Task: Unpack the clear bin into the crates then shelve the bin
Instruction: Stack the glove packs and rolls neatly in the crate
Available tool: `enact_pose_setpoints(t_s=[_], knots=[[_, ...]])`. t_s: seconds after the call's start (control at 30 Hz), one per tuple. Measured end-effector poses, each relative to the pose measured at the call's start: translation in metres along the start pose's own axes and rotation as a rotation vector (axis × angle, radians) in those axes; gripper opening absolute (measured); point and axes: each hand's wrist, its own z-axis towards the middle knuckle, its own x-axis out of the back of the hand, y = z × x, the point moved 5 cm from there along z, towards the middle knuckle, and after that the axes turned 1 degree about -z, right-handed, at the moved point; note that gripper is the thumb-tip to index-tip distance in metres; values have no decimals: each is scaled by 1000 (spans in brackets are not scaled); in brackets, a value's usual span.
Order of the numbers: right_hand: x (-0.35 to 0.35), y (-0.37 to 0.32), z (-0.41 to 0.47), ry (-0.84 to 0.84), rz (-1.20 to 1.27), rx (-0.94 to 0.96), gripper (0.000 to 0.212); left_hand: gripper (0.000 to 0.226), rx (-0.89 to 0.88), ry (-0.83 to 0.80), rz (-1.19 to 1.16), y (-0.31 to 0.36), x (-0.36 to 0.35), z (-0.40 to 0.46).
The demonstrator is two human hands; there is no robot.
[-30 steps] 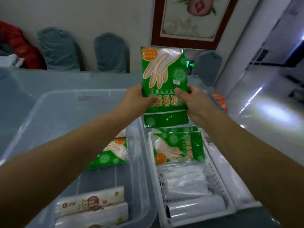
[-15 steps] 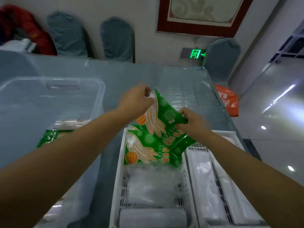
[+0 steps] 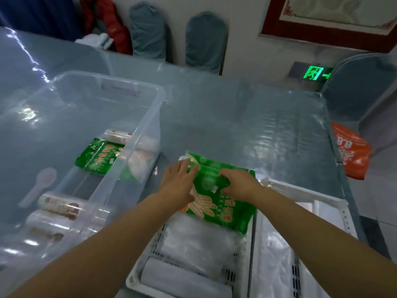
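A green glove packet [image 3: 217, 198], printed with an orange-outlined white hand and pale starburst marks, is seen at the far end of a white slotted crate [image 3: 240, 274]. Clear, whitish wrapped rolls are seen beneath it. A second white crate [image 3: 335, 203] is seen at the right edge of the table [image 3: 236, 117], which is covered in grey-blue under glossy clear film. Inside the clear bin [image 3: 148, 125] a second green packet [image 3: 96, 157] with orange lettering is seen, along with white rolls carrying brown and red labels [image 3: 58, 206]. An orange bag [image 3: 352, 151] with white characters is seen beyond the table's right edge.
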Motion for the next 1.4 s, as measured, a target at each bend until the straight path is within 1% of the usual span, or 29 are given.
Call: enact_pose_setpoints(t_s=[0.07, 0.13, 0.23, 0.27, 0.3, 0.37, 0.4, 0.47, 0.5, 0.6, 0.67, 0.73, 0.83, 0.9, 1.03, 1.2, 1.3, 1.4], knots=[[-7, -3, 1, 14, -62, 30, 35, 100, 2, -8, 34, -2, -16, -4], [-9, -5, 1, 46, -118, 48, 31, 96, 2, 21, 24, -3, -24, -6], [-8, -10, 1, 76, -168, 79, 29, 91, -6, 44, 71, -3, -29, -7], [-5, -11, 2, 108, -168, 83, 30, 91, -17, 47, 90, -3, -29, -8], [0, -11, 2, 175, -153, 76, 31, 91, -31, 71, 107, -2, -27, -9], [11, -6, 5, 341, -108, 42, 28, 94, -71, 191, 151, 1, -19, -15], [14, -3, 7, 387, -109, 20, 25, 93, -92, 240, 147, 4, -17, -18], [13, 5, 10, 374, -177, -23, 18, 83, -198, 345, 129, 11, -20, -24], [11, 8, 11, 348, -209, -41, 17, 81, -256, 355, 108, 14, -24, -26], [6, 12, 15, 328, -202, -69, 14, 70, -346, 332, 133, 22, -35, -27], [6, 10, 18, 325, -181, -83, 9, 68, -328, 266, 140, 23, -38, -26], [8, 8, 20, 327, -192, -91, 10, 75, -311, 188, 127, 22, -45, -23], [16, 7, 20, 426, -193, -91, 11, 86, -282, 58, 88, 19, -57, -15], [20, 7, 22, 453, -196, -90, 11, 88, -266, 75, 74, 21, -57, -10], [18, 9, 24, 406, -189, -82, 8, 90, -259, 81, 74, 21, -62, -3], [17, 8, 20, 408, -170, -80, 5, 90, -255, 67, 61, 20, -61, 0], [20, 4, 11, 484, -92, -69, 11, 86, -256, 52, -1, 20, -55, 1], [28, -8, -2, 574, -20, -21, 10, 72, -256, 68, -51, 21, -38, -3]])
